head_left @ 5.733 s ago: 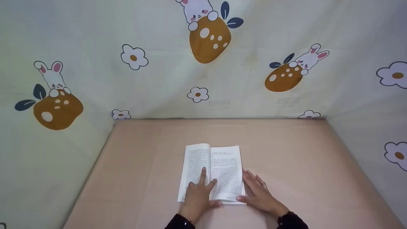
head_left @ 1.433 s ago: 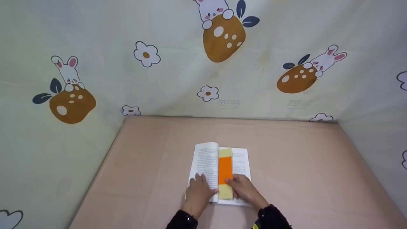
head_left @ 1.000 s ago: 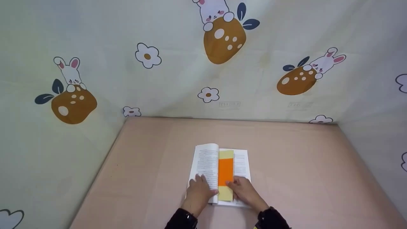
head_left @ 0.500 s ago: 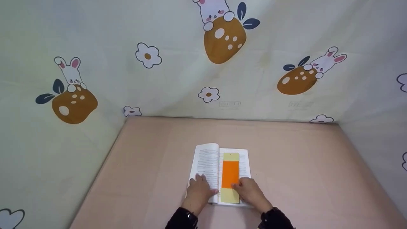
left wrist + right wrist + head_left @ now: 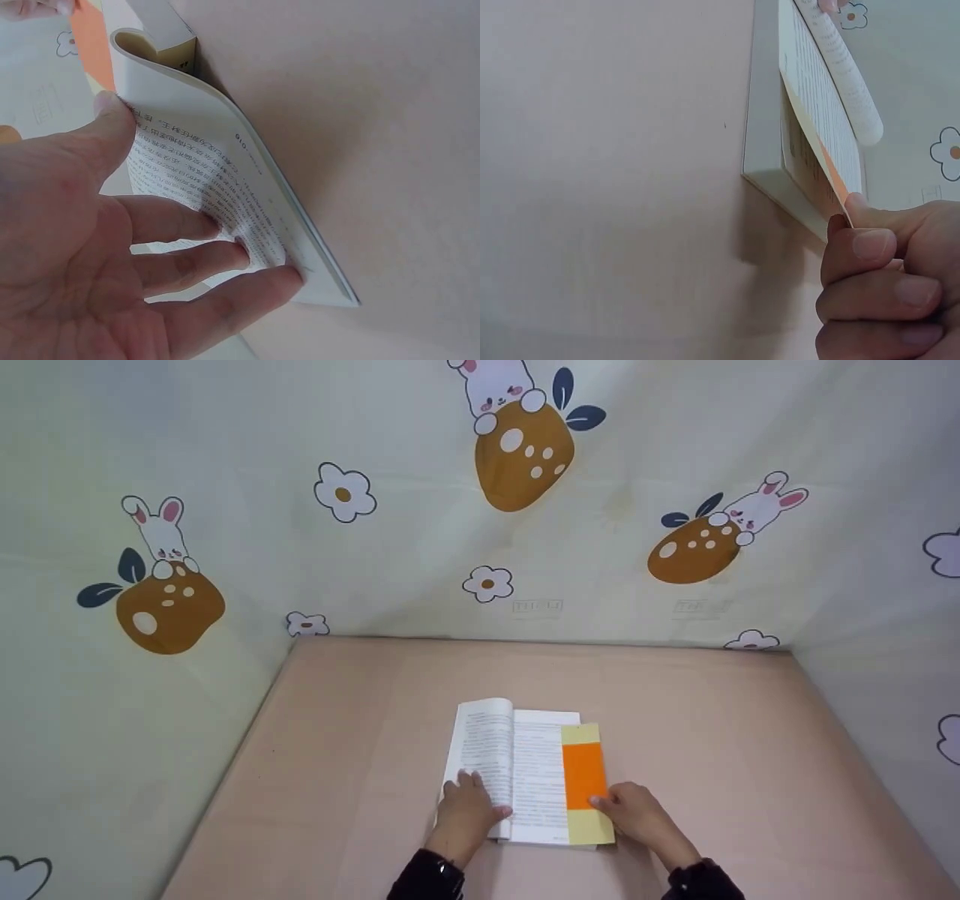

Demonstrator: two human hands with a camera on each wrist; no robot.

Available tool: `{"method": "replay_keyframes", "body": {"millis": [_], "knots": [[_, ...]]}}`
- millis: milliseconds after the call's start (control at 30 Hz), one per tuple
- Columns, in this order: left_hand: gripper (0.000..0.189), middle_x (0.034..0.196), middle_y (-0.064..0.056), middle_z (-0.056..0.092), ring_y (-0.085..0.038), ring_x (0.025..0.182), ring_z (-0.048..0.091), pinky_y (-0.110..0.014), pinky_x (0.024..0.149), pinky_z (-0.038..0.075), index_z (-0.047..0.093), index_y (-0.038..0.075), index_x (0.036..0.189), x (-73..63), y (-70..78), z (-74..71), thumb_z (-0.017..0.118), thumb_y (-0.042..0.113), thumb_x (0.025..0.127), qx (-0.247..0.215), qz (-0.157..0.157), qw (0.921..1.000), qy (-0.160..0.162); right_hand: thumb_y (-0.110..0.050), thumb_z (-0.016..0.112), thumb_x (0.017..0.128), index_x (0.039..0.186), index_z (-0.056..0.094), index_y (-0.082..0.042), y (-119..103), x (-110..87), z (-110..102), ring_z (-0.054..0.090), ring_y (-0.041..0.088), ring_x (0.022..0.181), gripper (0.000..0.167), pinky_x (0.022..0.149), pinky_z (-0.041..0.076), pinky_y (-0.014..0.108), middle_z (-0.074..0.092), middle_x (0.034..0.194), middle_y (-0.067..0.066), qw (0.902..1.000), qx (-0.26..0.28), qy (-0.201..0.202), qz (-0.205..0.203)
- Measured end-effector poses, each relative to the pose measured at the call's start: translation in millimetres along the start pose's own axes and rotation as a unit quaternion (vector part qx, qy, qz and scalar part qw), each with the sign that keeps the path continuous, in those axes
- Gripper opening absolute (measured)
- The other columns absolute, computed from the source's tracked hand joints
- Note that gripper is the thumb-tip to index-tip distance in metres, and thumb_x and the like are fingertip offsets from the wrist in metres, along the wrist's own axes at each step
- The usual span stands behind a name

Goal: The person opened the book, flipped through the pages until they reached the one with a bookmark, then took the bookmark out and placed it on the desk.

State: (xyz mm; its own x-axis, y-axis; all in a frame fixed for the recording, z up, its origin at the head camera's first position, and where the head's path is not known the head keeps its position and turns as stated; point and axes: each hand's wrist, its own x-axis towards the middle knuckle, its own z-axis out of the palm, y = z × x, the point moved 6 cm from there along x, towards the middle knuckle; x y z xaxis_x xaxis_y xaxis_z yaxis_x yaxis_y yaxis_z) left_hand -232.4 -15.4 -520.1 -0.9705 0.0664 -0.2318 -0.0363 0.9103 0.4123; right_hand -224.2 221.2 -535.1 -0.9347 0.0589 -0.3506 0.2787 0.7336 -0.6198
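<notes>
A book (image 5: 536, 787) lies spread on the table, its left pages curling up at the fold. My left hand (image 5: 463, 817) rests on the left page; in the left wrist view the spread fingers of that hand (image 5: 75, 232) press the printed page (image 5: 191, 124), with the thumb at the fold. My right hand (image 5: 637, 816) pinches a pale yellow bookmark (image 5: 584, 780) with an orange middle by its right side. It overhangs the right page's outer edge. In the right wrist view, thumb and curled forefinger grip the bookmark (image 5: 835, 176), tilted up from the book (image 5: 763, 112).
A beige-pink covered table (image 5: 360, 720) surrounds the book. Behind it and at both sides hang pale cloth walls (image 5: 397, 547) printed with rabbits, flowers and brown fruit. Dark sleeves (image 5: 427, 876) cover both forearms.
My right hand has drawn the bookmark rightward from beside the fold to the right page's outer edge. The left hand keeps its place on the left page. In the oldest frame no bookmark shows.
</notes>
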Motion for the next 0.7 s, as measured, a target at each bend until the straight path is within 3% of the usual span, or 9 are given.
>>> {"method": "replay_keyframes", "body": {"millis": [133, 400, 700], "knots": [[0.084, 0.135, -0.033, 0.041, -0.045, 0.119, 0.042, -0.047, 0.091, 0.047, 0.042, -0.015, 0.13, 0.1, -0.5, 0.4, 0.067, 0.046, 0.078, 0.011, 0.003, 0.9999, 0.003, -0.027, 0.06, 0.089, 0.064, 0.051, -0.008, 10.9, -1.9, -13.6, 0.038, 0.013, 0.053, 0.032, 0.05, 0.029, 0.023, 0.041, 0.057, -0.001, 0.9998, -0.012, 0.015, -0.005], [0.084, 0.136, -0.032, 0.04, -0.045, 0.121, 0.041, -0.047, 0.094, 0.046, 0.042, -0.014, 0.131, 1.0, -0.9, 2.0, 0.067, 0.046, 0.077, 0.008, -0.005, 1.0, 0.002, -0.031, 0.058, 0.09, 0.071, 0.054, -0.007, 36.7, -2.9, -38.8, 0.04, 0.014, 0.056, 0.032, 0.052, 0.032, 0.024, 0.043, 0.061, 0.0, 0.9995, -0.03, 0.006, 0.01], [0.083, 0.136, -0.033, 0.041, -0.044, 0.12, 0.043, -0.045, 0.094, 0.046, 0.042, -0.015, 0.13, -1.0, 1.2, -0.4, 0.065, 0.046, 0.079, 0.024, 0.006, 0.9997, 0.004, -0.031, 0.057, 0.091, 0.075, 0.055, -0.005, 59.3, -0.1, -55.0, 0.043, 0.015, 0.061, 0.03, 0.055, 0.032, 0.025, 0.043, 0.066, 0.001, 0.996, -0.069, -0.014, 0.055]]}}
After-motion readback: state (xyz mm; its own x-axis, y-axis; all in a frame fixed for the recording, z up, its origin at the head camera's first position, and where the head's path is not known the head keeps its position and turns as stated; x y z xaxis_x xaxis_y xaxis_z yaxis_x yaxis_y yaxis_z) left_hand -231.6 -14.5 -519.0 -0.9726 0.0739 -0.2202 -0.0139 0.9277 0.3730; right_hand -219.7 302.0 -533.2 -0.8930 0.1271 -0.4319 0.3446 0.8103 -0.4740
